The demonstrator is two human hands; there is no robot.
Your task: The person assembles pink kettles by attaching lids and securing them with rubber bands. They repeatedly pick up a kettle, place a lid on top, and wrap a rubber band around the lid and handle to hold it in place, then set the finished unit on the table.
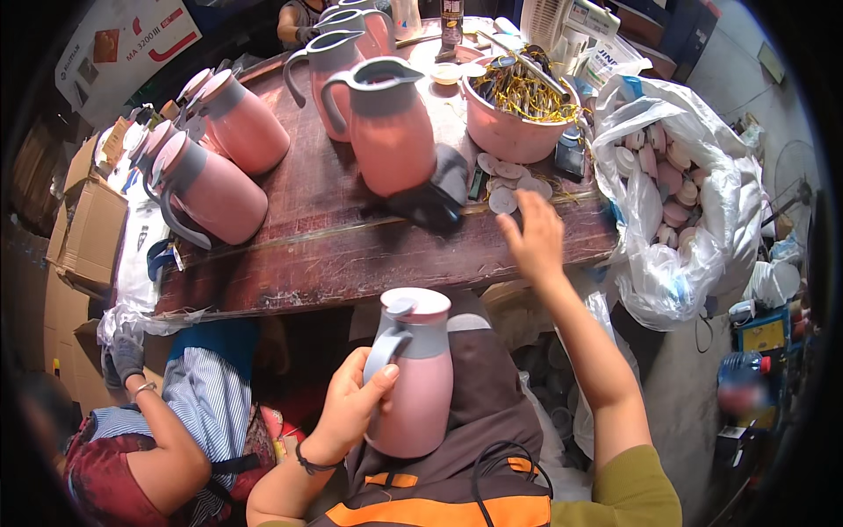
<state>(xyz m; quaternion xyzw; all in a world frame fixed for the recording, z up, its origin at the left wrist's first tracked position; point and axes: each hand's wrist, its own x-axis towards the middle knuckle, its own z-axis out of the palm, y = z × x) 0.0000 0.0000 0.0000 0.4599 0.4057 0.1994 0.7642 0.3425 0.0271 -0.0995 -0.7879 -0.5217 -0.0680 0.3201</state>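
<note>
My left hand (356,395) is wrapped round the grey handle of a pink vacuum jug (420,400) with a pink lid, which stands nearly upright on my lap. My right hand (536,233) is over the front edge of the table, fingers stretched out and apart. Just beyond its fingertips lies a loose pile of round white discs (507,176). To the left of the discs, a lidless pink jug (391,140) with a grey spout stands beside a crumpled dark cloth or glove (430,202). Nothing shows in my right hand.
More pink jugs (215,198) stand at the table's left and back. A pink tub (518,132) holds tangled gold-and-black ties. Right of the wooden table (325,250), a white sack (676,290) contains pink lids. A gloved co-worker (167,439) sits at my left; another person's hand (303,33) is at the back.
</note>
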